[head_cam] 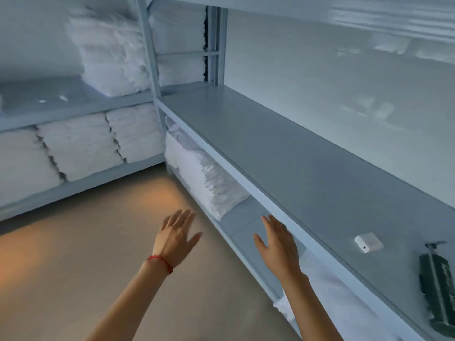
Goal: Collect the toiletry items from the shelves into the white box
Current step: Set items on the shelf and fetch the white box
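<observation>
I have both hands out in front of me, fingers spread wide and holding nothing. My left hand (176, 236) hangs over the floor (86, 267) at about 6 o'clock, a red string (161, 263) around its wrist. My right hand (277, 242) is at 5 o'clock, in front of the lower shelf (248, 222) of the right-hand rack, just under the front edge of the long grey shelf (283, 156) that runs from 12 o'clock down to 4 o'clock.

On that long shelf, at 4 o'clock, lie a small white block (369, 242) and, nearer the frame's edge, a dark green pack (438, 291) with pale lettering I cannot read. The two lie near each other without touching, and both are well apart from my right hand.

Folded white linen (211, 183) fills the lower shelf at about 6 o'clock, beyond my hands. More stacks of white towels (73, 146) sit on the rack at 9 o'clock, with another pile (110, 52) above them at 11 o'clock.

I see no white box in this view.
</observation>
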Action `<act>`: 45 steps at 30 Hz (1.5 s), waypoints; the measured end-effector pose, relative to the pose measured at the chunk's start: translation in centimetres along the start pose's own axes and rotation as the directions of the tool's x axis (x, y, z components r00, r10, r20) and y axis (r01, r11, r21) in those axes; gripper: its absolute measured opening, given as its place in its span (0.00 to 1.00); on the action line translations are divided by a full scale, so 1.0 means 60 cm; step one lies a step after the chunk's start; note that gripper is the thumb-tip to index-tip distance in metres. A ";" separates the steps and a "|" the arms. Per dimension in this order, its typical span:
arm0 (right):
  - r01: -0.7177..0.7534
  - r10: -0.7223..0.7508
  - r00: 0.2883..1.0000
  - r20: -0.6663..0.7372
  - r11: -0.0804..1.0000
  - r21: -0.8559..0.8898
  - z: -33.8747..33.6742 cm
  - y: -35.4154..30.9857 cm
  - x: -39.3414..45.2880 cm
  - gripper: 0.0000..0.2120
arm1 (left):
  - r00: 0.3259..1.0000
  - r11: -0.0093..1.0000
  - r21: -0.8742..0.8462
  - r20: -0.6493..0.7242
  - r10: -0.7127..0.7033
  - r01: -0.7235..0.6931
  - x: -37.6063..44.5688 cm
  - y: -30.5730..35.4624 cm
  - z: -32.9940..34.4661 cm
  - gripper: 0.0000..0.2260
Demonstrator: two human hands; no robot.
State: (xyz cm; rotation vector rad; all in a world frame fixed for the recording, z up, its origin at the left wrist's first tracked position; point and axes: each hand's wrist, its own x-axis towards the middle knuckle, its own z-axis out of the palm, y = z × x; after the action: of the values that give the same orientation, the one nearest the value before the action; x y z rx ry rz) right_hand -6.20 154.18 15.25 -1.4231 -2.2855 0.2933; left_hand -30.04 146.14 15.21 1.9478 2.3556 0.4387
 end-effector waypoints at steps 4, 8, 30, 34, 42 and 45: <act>0.182 -0.181 0.983 0.043 0.982 -0.039 0.076 -0.144 0.073 0.25 | 0.992 0.992 0.023 -0.025 -0.125 0.126 -0.004 -0.158 -0.046 0.35; 0.295 -0.293 0.952 0.090 0.955 -0.009 0.138 -0.264 0.128 0.24 | 0.969 0.969 0.034 -0.056 -0.241 0.243 -0.020 -0.278 -0.086 0.36; 0.712 -0.722 0.681 0.123 0.692 0.122 0.429 -0.661 0.629 0.22 | 0.749 0.763 0.054 -0.248 -0.614 0.644 0.222 -0.704 -0.184 0.28; 0.717 -0.735 0.668 0.113 0.677 0.165 0.476 -0.725 0.715 0.22 | 0.723 0.739 0.068 -0.283 -0.630 0.671 0.282 -0.781 -0.208 0.27; 0.685 -0.718 0.687 0.113 0.692 0.229 0.615 -0.872 0.879 0.22 | 0.721 0.740 0.072 -0.303 -0.623 0.669 0.421 -0.999 -0.237 0.27; 0.663 -0.699 0.704 0.125 0.710 0.237 0.668 -0.937 0.950 0.22 | 0.748 0.760 0.086 -0.280 -0.602 0.644 0.481 -1.098 -0.254 0.26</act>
State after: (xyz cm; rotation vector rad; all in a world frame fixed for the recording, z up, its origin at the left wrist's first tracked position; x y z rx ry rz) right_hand -91.42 181.50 16.00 -0.3826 -2.6903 0.3991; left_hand -102.12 160.48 17.29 1.0466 3.0884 0.4292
